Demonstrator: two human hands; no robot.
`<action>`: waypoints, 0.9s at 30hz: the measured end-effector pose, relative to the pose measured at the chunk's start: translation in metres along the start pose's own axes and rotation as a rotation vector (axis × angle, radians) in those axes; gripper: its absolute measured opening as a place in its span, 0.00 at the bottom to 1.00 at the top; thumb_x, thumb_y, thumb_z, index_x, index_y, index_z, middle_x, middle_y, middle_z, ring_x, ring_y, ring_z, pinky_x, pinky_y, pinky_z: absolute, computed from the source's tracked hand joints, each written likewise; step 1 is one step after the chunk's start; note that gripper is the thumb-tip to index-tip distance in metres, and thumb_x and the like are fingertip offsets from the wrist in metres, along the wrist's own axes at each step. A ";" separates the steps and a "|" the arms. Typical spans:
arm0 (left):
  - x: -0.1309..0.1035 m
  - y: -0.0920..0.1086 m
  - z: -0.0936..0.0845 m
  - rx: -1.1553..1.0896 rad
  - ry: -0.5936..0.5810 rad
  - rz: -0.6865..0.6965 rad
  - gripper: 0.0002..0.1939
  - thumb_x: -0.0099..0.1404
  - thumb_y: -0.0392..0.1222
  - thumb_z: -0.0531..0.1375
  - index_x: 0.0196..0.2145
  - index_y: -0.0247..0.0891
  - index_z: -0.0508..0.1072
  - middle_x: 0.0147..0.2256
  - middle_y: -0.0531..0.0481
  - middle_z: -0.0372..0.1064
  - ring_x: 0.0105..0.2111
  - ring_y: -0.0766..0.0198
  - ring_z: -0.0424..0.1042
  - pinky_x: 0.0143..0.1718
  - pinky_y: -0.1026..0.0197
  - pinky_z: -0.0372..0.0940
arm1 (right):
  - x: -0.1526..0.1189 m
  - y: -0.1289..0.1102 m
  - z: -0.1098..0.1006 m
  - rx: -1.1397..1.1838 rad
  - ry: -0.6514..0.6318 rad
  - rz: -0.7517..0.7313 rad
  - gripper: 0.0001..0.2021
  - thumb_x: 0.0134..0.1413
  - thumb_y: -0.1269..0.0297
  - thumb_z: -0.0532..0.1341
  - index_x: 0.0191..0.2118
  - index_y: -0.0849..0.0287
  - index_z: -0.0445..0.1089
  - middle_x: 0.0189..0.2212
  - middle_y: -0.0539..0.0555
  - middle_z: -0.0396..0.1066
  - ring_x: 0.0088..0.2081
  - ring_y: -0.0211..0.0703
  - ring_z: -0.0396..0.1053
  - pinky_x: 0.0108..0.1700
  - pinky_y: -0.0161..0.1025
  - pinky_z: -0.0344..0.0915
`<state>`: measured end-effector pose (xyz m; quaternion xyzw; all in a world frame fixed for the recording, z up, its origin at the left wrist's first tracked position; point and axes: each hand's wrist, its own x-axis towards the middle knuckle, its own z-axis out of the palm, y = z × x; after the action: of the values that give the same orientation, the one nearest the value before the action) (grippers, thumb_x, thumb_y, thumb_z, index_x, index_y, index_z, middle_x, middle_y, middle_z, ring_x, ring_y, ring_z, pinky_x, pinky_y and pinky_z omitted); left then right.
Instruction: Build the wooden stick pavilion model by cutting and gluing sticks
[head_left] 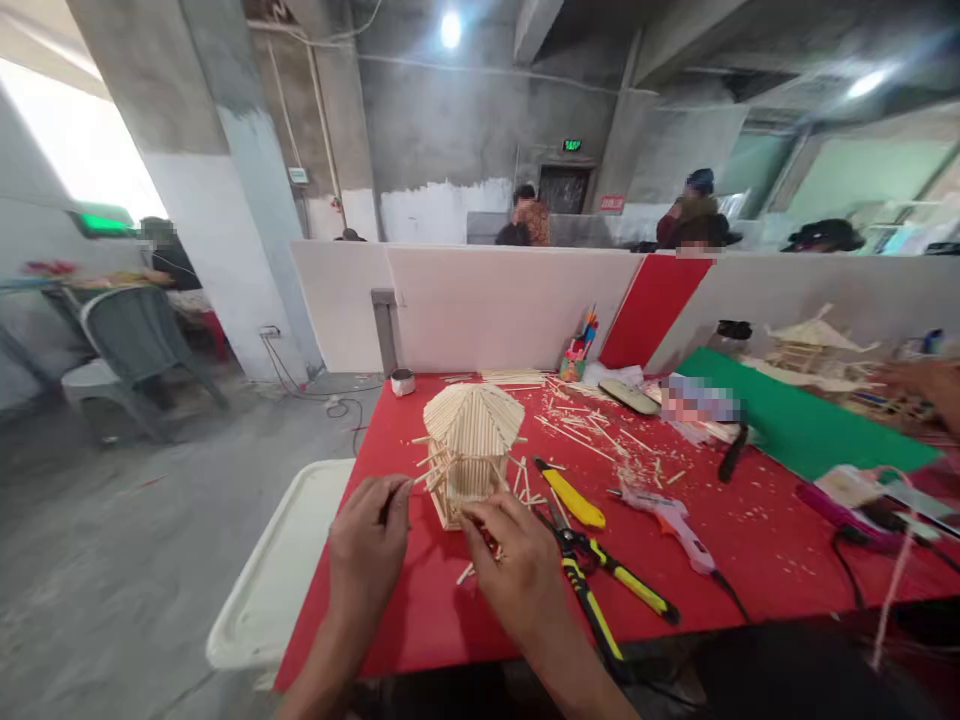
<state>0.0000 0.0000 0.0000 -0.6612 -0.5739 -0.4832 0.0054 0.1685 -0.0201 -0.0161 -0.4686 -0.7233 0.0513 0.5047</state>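
Note:
A small pavilion-like model (475, 430) made of thin wooden sticks, with a fanned, sloping roof, stands upright on the red tabletop. At its left side is my left hand (371, 535), its thumb and fingertips pinched together near the stick ends that jut out. Whatever lies in that pinch is too small to tell. My right hand (517, 555) is in front of the model, fingers bent and closed at its lower front edge. Those fingertips partly cover the base, and what they hold cannot be made out. Loose short sticks (466, 574) lie beneath the right hand.
Right of the model lie a yellow utility knife (574, 498), black-and-yellow pliers (592, 560) and a pink glue gun (675, 525). Stick scraps (592, 430) cover the back. A pen cup (573, 362) stands by the white partition (510, 310). A green board (810, 420) lies right.

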 end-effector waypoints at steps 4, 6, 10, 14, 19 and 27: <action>0.000 -0.002 0.006 -0.005 -0.010 0.000 0.08 0.66 0.39 0.56 0.31 0.38 0.73 0.26 0.53 0.69 0.24 0.67 0.69 0.28 0.65 0.61 | 0.000 0.001 0.001 -0.009 0.014 -0.007 0.08 0.59 0.69 0.56 0.40 0.55 0.72 0.35 0.52 0.71 0.38 0.41 0.70 0.43 0.38 0.65; 0.000 -0.001 0.007 -0.007 -0.010 0.010 0.08 0.65 0.39 0.56 0.31 0.38 0.74 0.26 0.53 0.69 0.24 0.67 0.70 0.28 0.65 0.61 | -0.001 0.001 0.000 -0.011 0.015 -0.005 0.08 0.60 0.68 0.56 0.40 0.55 0.72 0.35 0.53 0.71 0.38 0.41 0.70 0.42 0.37 0.65; 0.000 0.004 0.006 -0.006 -0.002 0.041 0.08 0.65 0.39 0.56 0.31 0.38 0.74 0.27 0.53 0.70 0.25 0.67 0.71 0.29 0.66 0.62 | -0.004 0.001 -0.001 -0.002 0.007 0.005 0.08 0.61 0.67 0.56 0.40 0.56 0.72 0.34 0.53 0.71 0.36 0.41 0.70 0.40 0.36 0.65; 0.001 0.009 0.003 0.012 -0.002 0.067 0.08 0.65 0.39 0.56 0.30 0.38 0.73 0.26 0.53 0.70 0.23 0.68 0.69 0.28 0.66 0.62 | -0.006 0.001 -0.002 0.013 0.008 0.006 0.08 0.61 0.67 0.55 0.39 0.56 0.72 0.34 0.53 0.71 0.36 0.41 0.69 0.40 0.36 0.65; 0.001 0.011 0.002 0.015 -0.006 0.059 0.07 0.64 0.38 0.57 0.30 0.39 0.74 0.26 0.54 0.70 0.23 0.67 0.69 0.28 0.66 0.62 | -0.007 0.000 -0.003 0.022 -0.006 0.024 0.08 0.60 0.68 0.55 0.39 0.56 0.72 0.33 0.53 0.71 0.36 0.41 0.69 0.40 0.36 0.65; 0.000 0.011 0.002 0.016 -0.006 0.050 0.07 0.64 0.38 0.57 0.29 0.39 0.74 0.26 0.54 0.70 0.24 0.67 0.69 0.28 0.66 0.62 | -0.010 0.000 -0.003 0.023 -0.012 0.043 0.08 0.60 0.67 0.56 0.39 0.55 0.72 0.34 0.53 0.71 0.38 0.42 0.69 0.40 0.36 0.64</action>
<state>0.0095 -0.0025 0.0047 -0.6769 -0.5608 -0.4764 0.0210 0.1716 -0.0283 -0.0216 -0.4779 -0.7154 0.0731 0.5045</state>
